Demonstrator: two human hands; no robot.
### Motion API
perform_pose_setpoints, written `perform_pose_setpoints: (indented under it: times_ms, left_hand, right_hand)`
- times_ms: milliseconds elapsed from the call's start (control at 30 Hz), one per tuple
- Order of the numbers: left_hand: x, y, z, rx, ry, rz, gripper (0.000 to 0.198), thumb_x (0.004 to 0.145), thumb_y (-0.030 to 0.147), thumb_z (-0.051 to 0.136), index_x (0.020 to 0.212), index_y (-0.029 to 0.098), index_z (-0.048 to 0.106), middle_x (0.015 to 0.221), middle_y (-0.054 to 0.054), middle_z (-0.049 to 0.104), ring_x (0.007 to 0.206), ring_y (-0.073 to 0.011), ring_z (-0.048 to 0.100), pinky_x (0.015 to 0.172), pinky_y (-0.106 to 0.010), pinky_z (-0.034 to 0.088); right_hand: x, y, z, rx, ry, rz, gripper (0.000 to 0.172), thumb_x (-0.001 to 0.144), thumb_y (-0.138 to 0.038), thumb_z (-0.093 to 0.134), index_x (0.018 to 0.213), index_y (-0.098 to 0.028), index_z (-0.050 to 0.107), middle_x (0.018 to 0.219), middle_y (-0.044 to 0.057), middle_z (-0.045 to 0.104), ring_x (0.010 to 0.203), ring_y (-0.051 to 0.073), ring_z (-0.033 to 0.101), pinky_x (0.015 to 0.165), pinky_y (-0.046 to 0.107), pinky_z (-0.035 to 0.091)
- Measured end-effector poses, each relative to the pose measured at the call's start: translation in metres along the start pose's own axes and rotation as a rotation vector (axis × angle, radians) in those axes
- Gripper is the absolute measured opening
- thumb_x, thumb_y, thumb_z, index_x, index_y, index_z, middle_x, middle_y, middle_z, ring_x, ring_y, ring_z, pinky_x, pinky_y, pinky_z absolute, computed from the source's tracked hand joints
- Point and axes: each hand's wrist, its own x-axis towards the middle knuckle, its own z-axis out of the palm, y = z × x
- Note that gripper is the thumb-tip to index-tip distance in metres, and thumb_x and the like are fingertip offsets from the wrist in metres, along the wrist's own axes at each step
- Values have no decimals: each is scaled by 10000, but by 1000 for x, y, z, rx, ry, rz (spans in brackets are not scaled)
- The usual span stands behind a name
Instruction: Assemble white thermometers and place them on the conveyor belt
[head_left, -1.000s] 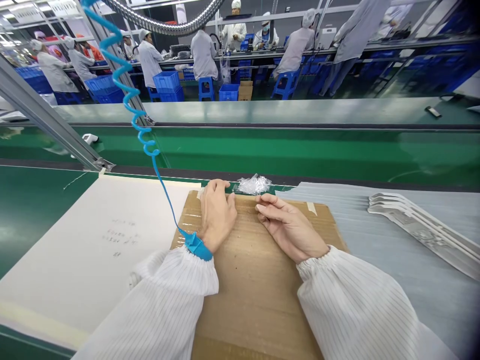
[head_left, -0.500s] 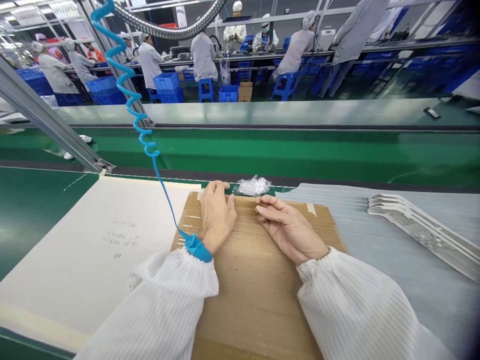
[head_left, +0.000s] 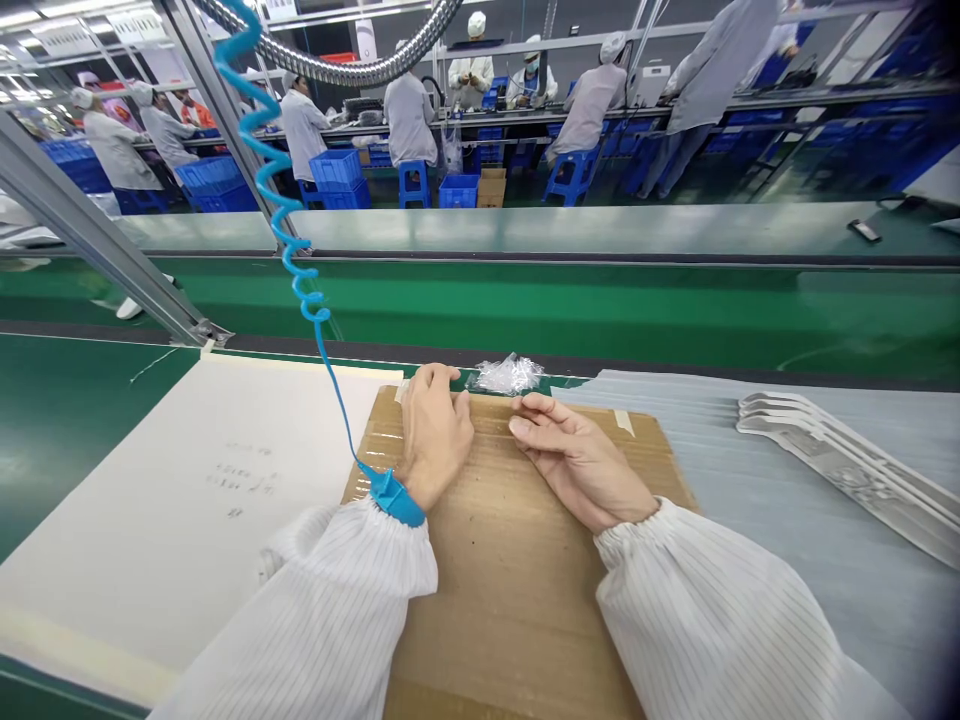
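My left hand (head_left: 433, 432) rests on a taped brown cardboard sheet (head_left: 502, 560), its fingers curled under at the sheet's far edge. A blue strap with a coiled blue cord (head_left: 300, 270) is on that wrist. My right hand (head_left: 577, 462) lies beside it on the cardboard, fingers bent and pressed together; whether they hold anything is hidden. Just beyond both hands sits a small heap of clear plastic pieces (head_left: 508, 374). Neither hand touches the heap.
A white sheet (head_left: 180, 490) with faint writing lies to the left. Grey ribbed foam (head_left: 810, 520) to the right carries several long white flat parts (head_left: 847, 455). A green conveyor belt (head_left: 600, 305) runs behind. A slanted metal bar (head_left: 97, 240) crosses at the left. Other workers stand at far benches.
The hands have stayed in place. The coiled cord has swung a little to the right, and a small white item on the belt has moved left.
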Motion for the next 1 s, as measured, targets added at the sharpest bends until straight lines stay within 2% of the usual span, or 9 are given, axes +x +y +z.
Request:
perform_pose_setpoints:
  times_ms: [367,600,733,900,1000]
  left_hand:
    - [1,0,-1,11,-12,-5,175,892,87,586,1040,179,599,1128,-112,653,1094,-272,621,1002,-468,501]
    - [0,1,-1,18,-14,-13,177,895,89,582,1043,185,596,1128,-108,653,1092,-273,615,996,-474,496]
    - [0,1,-1,18,-10,-9,174,892,90,582,1036,186,596,1116,-108,654,1087,-273,620,985,-470,501]
    - [0,0,-1,12,-4,-4,178,893,96,586,1045,189,597,1114,-103,652,1089,-274,623,984,-470,502]
    - [-1,0,-1,7,-4,0,182,894,96,585,1051,187,597,1118,-104,653,1096,-272,623,991,-471,502]
  right_hand:
    - [-1,-1,1,-4,7,7,405,497,-164,1000,826,-238,776,981,-19,693,884,114,591,860,238,501]
    - [-1,-1,2,-4,-11,-5,318,602,-211,963,848,-225,761,938,-17,680,742,100,521,738,270,462]
    - [-1,-2,3,-11,-1,2,353,574,-202,973,850,-231,754,939,-14,688,762,106,540,755,268,472]
    - [-2,-3,4,-35,7,0,411,502,-179,986,824,-246,739,963,-12,696,846,128,598,858,290,506]
    - [-3,-4,6,-43,19,-11,396,518,-208,986,823,-246,736,941,-5,698,827,138,594,812,297,516]
